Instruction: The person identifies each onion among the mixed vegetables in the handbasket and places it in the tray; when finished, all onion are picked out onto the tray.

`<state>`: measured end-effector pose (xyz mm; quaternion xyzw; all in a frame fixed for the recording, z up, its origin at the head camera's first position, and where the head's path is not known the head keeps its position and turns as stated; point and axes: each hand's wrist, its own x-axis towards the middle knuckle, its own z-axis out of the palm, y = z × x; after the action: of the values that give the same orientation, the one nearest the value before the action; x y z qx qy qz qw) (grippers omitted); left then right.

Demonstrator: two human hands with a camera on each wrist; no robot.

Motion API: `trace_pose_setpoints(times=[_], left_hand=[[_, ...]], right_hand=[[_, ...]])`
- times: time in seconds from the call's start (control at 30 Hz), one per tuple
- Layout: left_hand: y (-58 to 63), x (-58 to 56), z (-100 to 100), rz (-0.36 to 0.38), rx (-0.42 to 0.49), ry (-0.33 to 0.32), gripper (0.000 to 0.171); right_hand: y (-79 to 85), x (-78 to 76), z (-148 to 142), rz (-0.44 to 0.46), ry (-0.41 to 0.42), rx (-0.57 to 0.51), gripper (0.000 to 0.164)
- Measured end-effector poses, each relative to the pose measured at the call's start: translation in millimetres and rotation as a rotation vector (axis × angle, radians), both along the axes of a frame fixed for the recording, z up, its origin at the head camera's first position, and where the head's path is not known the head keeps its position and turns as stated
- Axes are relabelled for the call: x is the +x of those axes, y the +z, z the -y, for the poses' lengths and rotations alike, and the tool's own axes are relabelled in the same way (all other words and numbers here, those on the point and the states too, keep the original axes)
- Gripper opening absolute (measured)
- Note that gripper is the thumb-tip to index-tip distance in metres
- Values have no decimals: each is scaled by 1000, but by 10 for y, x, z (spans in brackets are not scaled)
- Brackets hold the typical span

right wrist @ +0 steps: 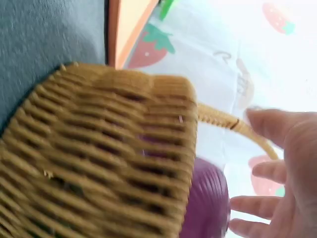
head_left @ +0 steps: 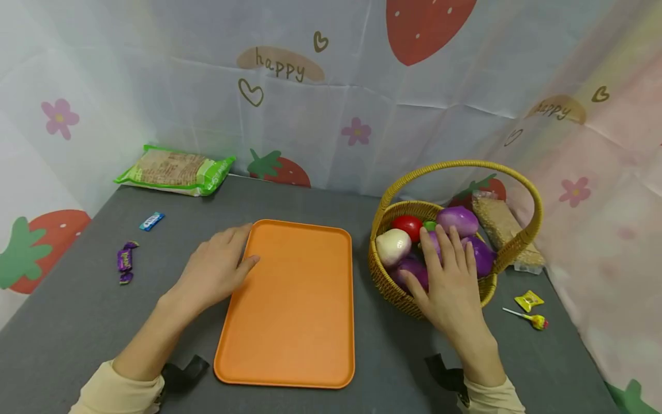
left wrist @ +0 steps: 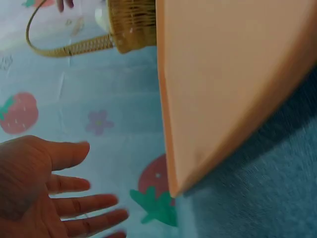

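My right hand reaches over the wicker basket, its fingers spread above the vegetables inside. In the basket lie a white onion-shaped vegetable, a red tomato-like one and several purple ones, such as the one at the back. From the right wrist view, the fingers are loosely extended beside a purple vegetable at the rim. My left hand is stretched out at the left edge of the orange tray, thumb over its border. In the left wrist view that hand holds nothing.
A green-and-clear bag lies at the back left, near a blue wrapped candy and a purple one. Right of the basket are a bag of grains, a yellow candy and a lollipop. A printed curtain hangs behind.
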<state>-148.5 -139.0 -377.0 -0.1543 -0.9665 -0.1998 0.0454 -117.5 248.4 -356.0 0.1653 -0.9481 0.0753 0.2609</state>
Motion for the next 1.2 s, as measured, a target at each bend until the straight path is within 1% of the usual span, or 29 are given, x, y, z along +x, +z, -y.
trace_pose_setpoints(times=[0.1, 0.13, 0.2, 0.27, 0.37, 0.5, 0.6, 0.67, 0.93, 1.07, 1.2], left_hand=[[-40, -73, 101, 120, 160, 22, 45], [-58, -98, 134, 158, 195, 32, 41], [-106, -152, 198, 204, 237, 33, 37], [-166, -198, 258, 240, 250, 32, 34], [-255, -256, 320, 300, 267, 20, 30], [-352, -300, 354, 361, 300, -8, 25], [-407, -319, 354, 364, 316, -25, 23], [-441, -328, 346, 356, 326, -26, 21], [-561, -352, 335, 316, 370, 8, 18], [-597, -365, 358, 314, 403, 13, 18], [-628, -383, 383, 328, 434, 14, 19]], right_hand=[[59, -5, -75, -54, -4, -29, 70], [79, 1, -102, -58, -11, -35, 67], [122, 22, -155, -38, -29, -35, 63], [153, 54, -199, 21, -53, -21, 60], [191, 90, -242, 153, -82, 14, 58], [214, 107, -266, 284, -113, 52, 63], [229, 110, -276, 330, -122, 78, 67], [239, 111, -282, 362, -127, 93, 68], [247, 120, -304, 488, -164, 88, 71], [259, 108, -302, 529, -182, 77, 71], [273, 94, -302, 546, -193, 74, 73]])
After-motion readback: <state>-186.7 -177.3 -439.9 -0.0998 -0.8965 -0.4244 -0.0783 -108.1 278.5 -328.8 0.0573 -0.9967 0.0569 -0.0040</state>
